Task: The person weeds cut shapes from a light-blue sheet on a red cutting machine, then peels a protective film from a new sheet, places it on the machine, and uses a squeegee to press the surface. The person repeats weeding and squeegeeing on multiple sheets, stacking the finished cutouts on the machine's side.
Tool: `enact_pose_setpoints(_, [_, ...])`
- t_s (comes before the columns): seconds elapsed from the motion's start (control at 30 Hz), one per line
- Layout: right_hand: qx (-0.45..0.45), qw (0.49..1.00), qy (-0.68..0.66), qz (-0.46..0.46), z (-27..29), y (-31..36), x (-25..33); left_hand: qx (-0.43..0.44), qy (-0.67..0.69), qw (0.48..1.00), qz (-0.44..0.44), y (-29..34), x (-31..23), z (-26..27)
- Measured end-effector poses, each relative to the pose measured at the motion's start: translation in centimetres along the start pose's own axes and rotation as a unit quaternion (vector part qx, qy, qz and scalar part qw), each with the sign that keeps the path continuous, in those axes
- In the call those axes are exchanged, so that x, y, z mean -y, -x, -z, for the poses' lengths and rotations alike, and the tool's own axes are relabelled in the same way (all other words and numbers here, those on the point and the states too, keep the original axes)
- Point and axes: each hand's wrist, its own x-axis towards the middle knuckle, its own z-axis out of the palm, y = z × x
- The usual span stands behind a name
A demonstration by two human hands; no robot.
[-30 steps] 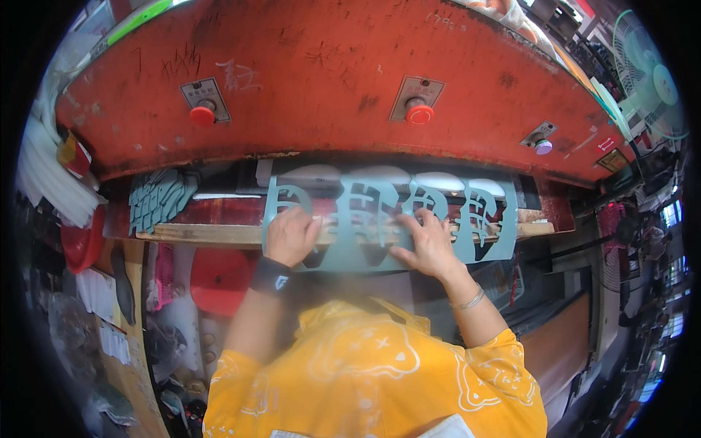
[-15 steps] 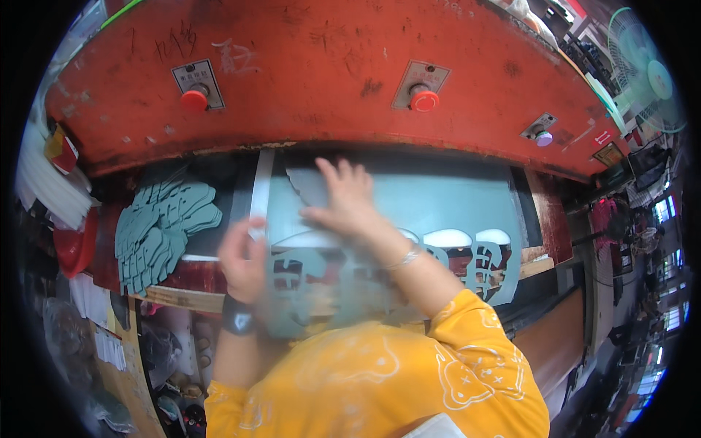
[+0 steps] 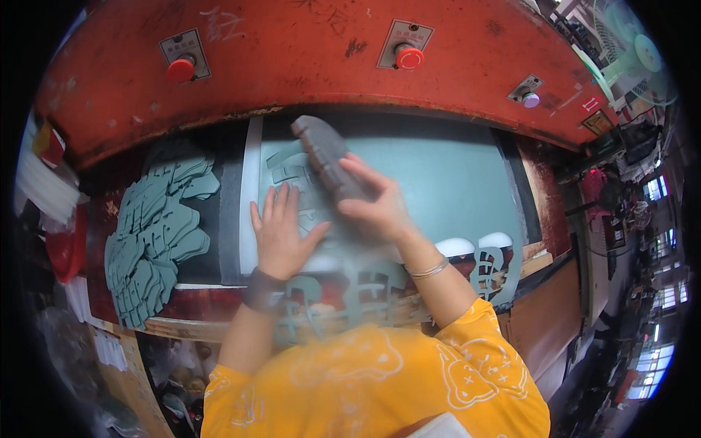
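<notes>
My right hand [image 3: 376, 201] grips a dark grey, sole-shaped cutting die [image 3: 321, 150], its thumb and fingers around the near right edge. The die is tilted above a pale green sheet [image 3: 453, 175]. My left hand [image 3: 280, 237] lies with spread fingers on the sheet's left part, holding nothing. Just beyond its fingertips, freshly cut shapes [image 3: 290, 173] show in the sheet. Toward me, the sheet's punched-out part [image 3: 372, 285] hangs over the front edge as a lattice of holes.
Stacked green cut pieces [image 3: 164, 226] lie at the left. A red machine beam [image 3: 292, 66] spans the far side, bearing red push buttons [image 3: 409, 57]. A white strip [image 3: 250, 197] runs along the sheet's left side. A green fan [image 3: 642, 55] stands far right.
My right hand has lifted and tilted the die, exposing cut shapes beneath. My left hand has moved right and forward onto the sheet. The view has shifted slightly.
</notes>
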Motion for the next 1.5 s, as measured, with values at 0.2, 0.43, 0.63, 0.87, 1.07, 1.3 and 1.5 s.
enact_pose_setpoints(0.2, [-0.085, 0.966, 0.242, 0.025, 3.2, 2.3, -0.5, -0.014, -0.049, 0.999, 0.005, 0.0, -1.1, -0.5])
enact_pose_setpoints(0.43, [-0.105, 0.856, 0.504, 0.034, 1.8, 2.1, -1.3, -0.017, -0.059, 0.998, 0.003, -0.2, -1.0, -0.5])
enact_pose_setpoints(0.63, [-0.056, 0.911, 0.407, -0.007, 4.7, 0.7, -1.4, -0.012, -0.015, 1.0, 0.016, -2.1, 0.0, 0.1])
enact_pose_setpoints(0.87, [-0.451, 0.776, 0.405, 0.174, 19.5, -2.9, 1.2, 0.016, 0.409, 0.901, 0.146, 1.1, -4.9, 3.9])
enact_pose_setpoints(1.07, [-0.548, 0.676, 0.466, 0.162, 26.9, -6.9, 3.5, 0.087, 0.341, 0.935, 0.052, 4.3, -7.9, 1.1])
enact_pose_setpoints(1.3, [-0.48, 0.805, 0.33, 0.114, 24.8, 2.7, 4.8, 0.086, 0.202, 0.971, 0.099, 3.5, -8.4, 0.9])
enact_pose_setpoints(1.5, [0.094, 0.899, 0.412, -0.113, 14.7, 12.2, 5.8, 0.076, 0.152, 0.971, 0.17, 2.9, -8.8, 1.8])
